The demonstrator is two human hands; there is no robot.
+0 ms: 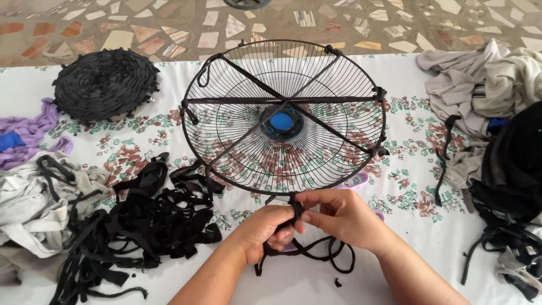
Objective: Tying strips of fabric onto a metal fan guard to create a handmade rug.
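Your left hand point(270, 234) and right hand point(340, 217) pinch a soft, limp black fabric strip point(296, 210) at the fan guard point(284, 116) rim's 6 o'clock; I judge gripping near the knot best.

Fan guard point(284, 116) sits mid-surface point(406, 271), on the cloth, strips crossing over its hub. Near edge of guard: left hand point(265, 232) and right hand point(344, 217) side by side, touching, both on a fabric strip point(296, 210) tied at the rim; its loose loops trail toward the person between the wrists. Left of the hands, a pile of strips point(141, 220); further left, heaped fabric point(34, 209). Far left behind, a round woven mat point(104, 83). Right edge: clothing heap point(485, 85), more fabric point(514, 186) in front of it.
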